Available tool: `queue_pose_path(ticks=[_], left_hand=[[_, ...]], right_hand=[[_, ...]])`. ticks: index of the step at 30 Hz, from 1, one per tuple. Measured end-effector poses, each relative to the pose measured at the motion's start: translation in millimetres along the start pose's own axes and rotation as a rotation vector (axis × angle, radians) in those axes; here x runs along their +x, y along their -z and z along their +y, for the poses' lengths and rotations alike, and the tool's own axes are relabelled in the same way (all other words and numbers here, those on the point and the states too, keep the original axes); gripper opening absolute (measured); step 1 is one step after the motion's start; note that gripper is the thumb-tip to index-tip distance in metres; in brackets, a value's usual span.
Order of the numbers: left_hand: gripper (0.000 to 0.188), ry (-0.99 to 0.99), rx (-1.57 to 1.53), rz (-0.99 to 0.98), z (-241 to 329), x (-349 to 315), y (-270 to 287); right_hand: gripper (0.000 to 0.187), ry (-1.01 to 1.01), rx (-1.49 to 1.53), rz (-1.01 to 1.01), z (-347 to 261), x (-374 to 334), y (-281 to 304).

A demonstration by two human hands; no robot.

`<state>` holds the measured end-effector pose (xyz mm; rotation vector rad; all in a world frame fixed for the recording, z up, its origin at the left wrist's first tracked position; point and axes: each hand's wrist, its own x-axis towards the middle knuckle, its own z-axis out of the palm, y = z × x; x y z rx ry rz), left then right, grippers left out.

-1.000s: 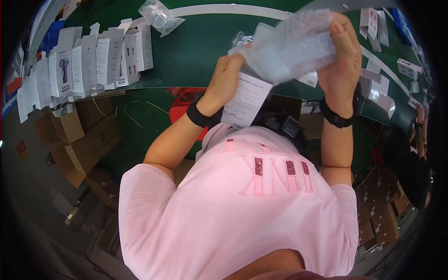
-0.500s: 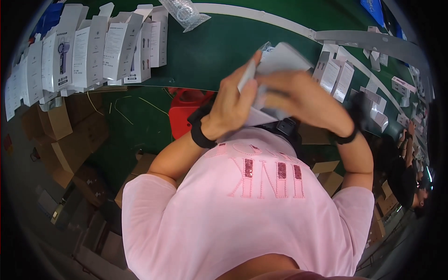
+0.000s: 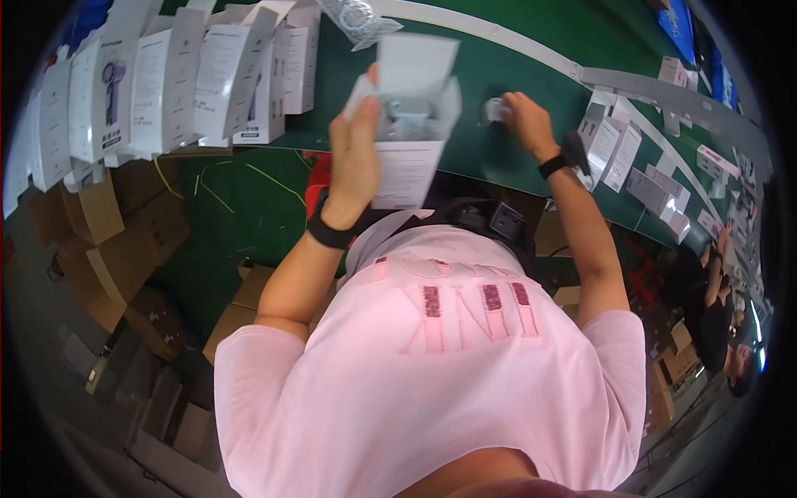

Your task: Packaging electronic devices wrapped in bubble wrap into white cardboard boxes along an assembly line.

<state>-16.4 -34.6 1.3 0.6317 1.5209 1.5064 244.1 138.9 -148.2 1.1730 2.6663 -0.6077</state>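
Note:
My left hand [image 3: 357, 153] is closed round the left side of a white cardboard box [image 3: 405, 170]. The box stands tilted with its top flaps spread open. Inside it sits a pale blue item [image 3: 411, 116] wrapped in clear plastic; its full shape is hidden by the box. Over the green tabletop, to the right, my right hand [image 3: 529, 124] is closed, fingertips pinched on a small whitish see-through piece [image 3: 496, 109]. That piece is too blurred to name its kind.
A row of white printed boxes [image 3: 158, 87] lines the left of the green table [image 3: 498, 62]. A clear plastic bag [image 3: 361, 21] lies at the far edge. More white boxes [image 3: 610, 145] lie right. Brown cartons [image 3: 129, 241] and a red stool [image 3: 317, 184] are below; another person [image 3: 714, 307] works far right.
The box has moved left in my left hand and its opening now shows. My right hand has left the box and moved right, over the table.

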Motion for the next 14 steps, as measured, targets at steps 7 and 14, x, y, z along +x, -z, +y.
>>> queue_pose_path(ticks=[7, 14], left_hand=[[0.066, 0.039, -0.176, -0.294, 32.3, 7.1, -55.5], [0.070, 0.111, -0.125, -0.598, 59.5, -8.1, -85.0]], right_hand=[[0.016, 0.017, 1.218, 0.372, -90.6, -30.9, 274.6], [0.017, -0.018, 0.478, -0.295, -155.6, -62.0, 292.8]])
